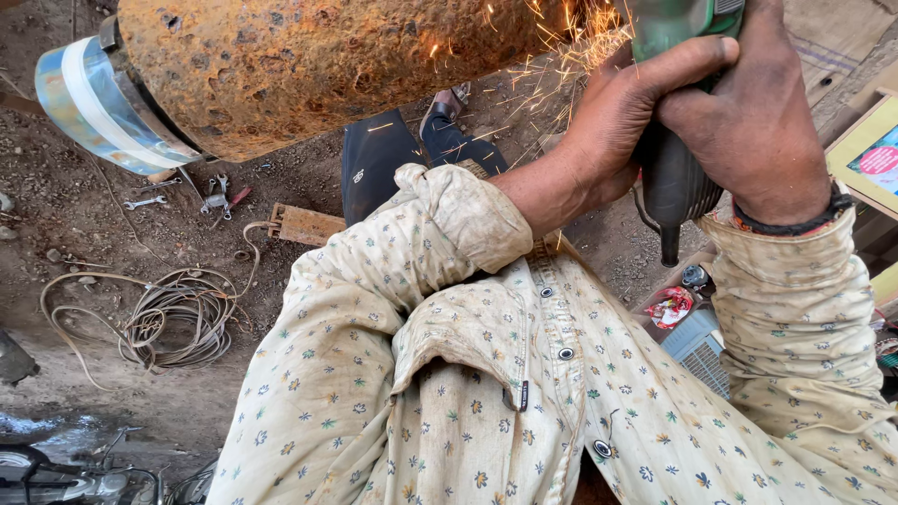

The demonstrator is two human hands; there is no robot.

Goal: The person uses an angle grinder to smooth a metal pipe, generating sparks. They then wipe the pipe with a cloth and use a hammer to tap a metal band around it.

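Both hands are clenched on 1 green and black angle grinder [678, 140] at the upper right of the frame: the left hand [622, 117] wraps the body from the picture's left side with its thumb laid across the green housing, and the right hand [758, 122] closes over the grip from the right, a dark band at its wrist. The disc itself is hidden at the top edge, but sparks [552, 65] spray leftward off the rusty steel cylinder [309, 65] that fills the upper left and centre.

To grind well here, I would judge that the 2-handed hold should stay firm, the pressure light and even, and the spark stream kept aimed away from the rolled floral sleeves [449, 234] and the dark trousers [412, 150] just below it. The power cord leaves the tool's tail and should stay behind the disc.

Containers: at the right edge, below the tool, a grey ribbed crate [697, 348] sits beside small red and white items [670, 307]; its contents cannot be told. On the dirt floor [56, 206] at left lie spanners [145, 201] and a wire coil [173, 327].
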